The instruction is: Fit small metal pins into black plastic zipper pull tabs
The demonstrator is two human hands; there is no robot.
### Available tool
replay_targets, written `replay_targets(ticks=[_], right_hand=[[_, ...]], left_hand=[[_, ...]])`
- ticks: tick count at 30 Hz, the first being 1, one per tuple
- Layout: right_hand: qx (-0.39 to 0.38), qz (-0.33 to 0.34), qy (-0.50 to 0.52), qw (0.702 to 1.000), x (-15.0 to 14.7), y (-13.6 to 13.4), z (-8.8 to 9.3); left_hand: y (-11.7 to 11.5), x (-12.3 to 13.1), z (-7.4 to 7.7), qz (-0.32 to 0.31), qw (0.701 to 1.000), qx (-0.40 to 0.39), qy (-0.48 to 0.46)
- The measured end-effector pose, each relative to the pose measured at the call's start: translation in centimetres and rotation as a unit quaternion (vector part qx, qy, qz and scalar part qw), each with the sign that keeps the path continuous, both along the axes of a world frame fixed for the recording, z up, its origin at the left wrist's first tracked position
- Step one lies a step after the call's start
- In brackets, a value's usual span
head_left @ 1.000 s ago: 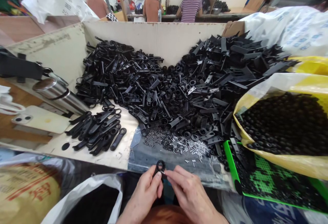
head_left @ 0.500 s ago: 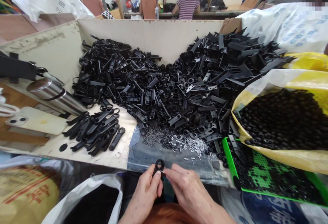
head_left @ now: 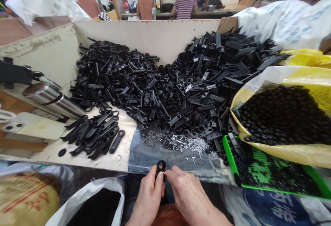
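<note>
My left hand is closed around a black plastic part with a ring at its upper end, held upright at the bench's front edge. The fingers of my right hand pinch a small silvery pin against the right side of that part, just below the ring. How far the pin sits in the part cannot be made out. In front of my hands, loose metal pins and tiny dark pieces lie on a dark mat. Finished-looking black ringed handles are heaped on the left.
A large pile of black parts fills the walled bench. Leftward stand a steel flask and a phone. On the right are a yellow sack of black rings and a green tray. An open white sack sits below; people work behind.
The view has shifted slightly. My right fingers remain at the black part with the pin, and my left hand keeps its hold.
</note>
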State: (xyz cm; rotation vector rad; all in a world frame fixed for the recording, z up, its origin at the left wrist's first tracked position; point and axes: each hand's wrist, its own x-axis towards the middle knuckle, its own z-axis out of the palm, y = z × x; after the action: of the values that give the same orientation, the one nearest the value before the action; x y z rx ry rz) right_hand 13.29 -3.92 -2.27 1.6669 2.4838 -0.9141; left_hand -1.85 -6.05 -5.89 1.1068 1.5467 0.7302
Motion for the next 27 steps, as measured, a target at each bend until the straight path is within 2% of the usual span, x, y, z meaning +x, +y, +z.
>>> replay_targets(ticks=[5, 9, 12, 14, 15, 16, 18, 21, 24, 27], right_hand=[[0.027, -0.007, -0.049, 0.998, -1.5, 0.1, 0.1], [0.036, -0.011, -0.038, 0.999, -1.1, -0.8, 0.5], [0.036, -0.003, -0.003, 0.999, 0.8, -2.3, 1.4], [0.061, -0.012, 0.06, 0.996, 2.9, -2.3, 2.3], [0.089, -0.039, 0.102, 0.99, 4.1, -1.7, 2.8], [0.121, -0.071, 0.149, 0.979, 5.3, -0.7, 3.4], [0.121, -0.142, 0.175, 0.967, 7.6, 2.7, 4.3], [0.224, -0.188, 0.137, 0.946, 10.3, 9.3, 5.0], [0.26, -0.18, 0.095, 0.944, 11.6, 14.8, 5.1], [0.261, -0.15, 0.057, 0.952, 11.3, 17.5, 4.8]], left_hand=[[0.4, 0.1, 0.2, -0.045, 0.994, 0.051, 0.083], [0.9, -0.4, 0.3, -0.065, 0.989, 0.088, 0.096], [2.0, -2.5, 1.0, 0.016, 0.983, 0.121, 0.136], [3.0, -4.0, 1.8, 0.113, 0.965, 0.122, 0.201], [3.4, -4.5, 2.2, 0.119, 0.97, 0.107, 0.183], [3.8, -4.6, 2.6, 0.111, 0.983, 0.088, 0.116], [4.3, -3.9, 3.1, 0.12, 0.991, 0.027, -0.052], [4.3, -1.5, 3.6, 0.15, 0.954, -0.049, -0.254], [4.3, 0.1, 3.8, 0.154, 0.932, -0.072, -0.32], [4.5, 0.3, 3.9, 0.153, 0.944, -0.063, -0.285]])
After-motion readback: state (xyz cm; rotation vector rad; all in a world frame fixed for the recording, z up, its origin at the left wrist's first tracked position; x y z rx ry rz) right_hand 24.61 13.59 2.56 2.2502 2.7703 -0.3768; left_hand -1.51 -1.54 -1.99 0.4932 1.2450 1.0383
